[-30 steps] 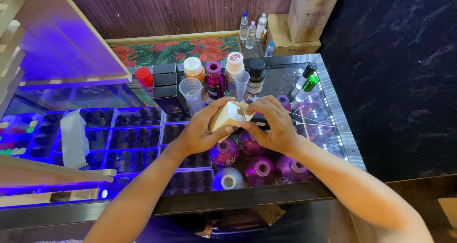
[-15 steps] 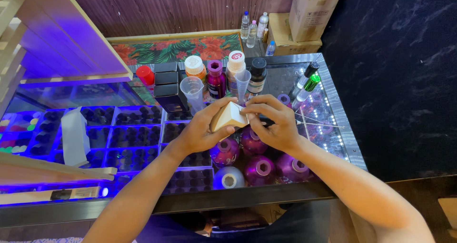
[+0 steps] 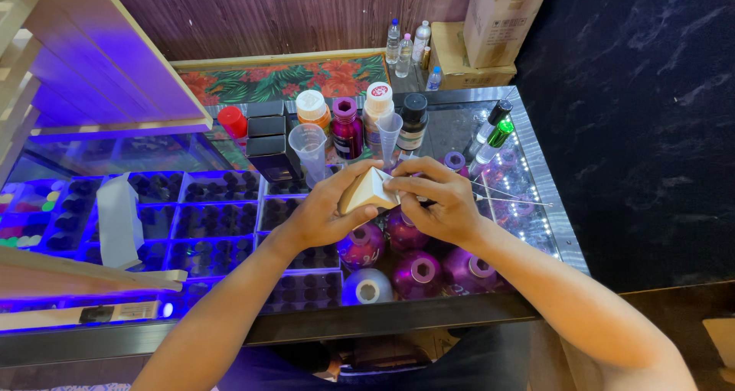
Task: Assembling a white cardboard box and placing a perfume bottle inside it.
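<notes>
Little has shifted since before; the small cream cardboard box (image 3: 367, 191) is still gripped above the glass counter (image 3: 536, 184), left hand (image 3: 325, 211) wrapped under it, right hand (image 3: 436, 196) fingers pinched on its flap; five round purple bottles (image 3: 417, 272) are counted just beneath; four capped bottles (image 3: 348, 127) stand beyond.

Both hands are meeting above a glass counter (image 3: 536, 177) lit in violet. The left hand (image 3: 325, 211) is cradling a small cream box (image 3: 366, 192) from below and behind, tilted; the right hand (image 3: 436, 196) is pinching at the box's flap end with its fingertips. Round purple bottles (image 3: 417, 272) are lying just beneath the hands. A clear cup (image 3: 308, 148) and capped bottles (image 3: 348, 127) are standing behind, near a white carton (image 3: 119, 219) to the left.
</notes>
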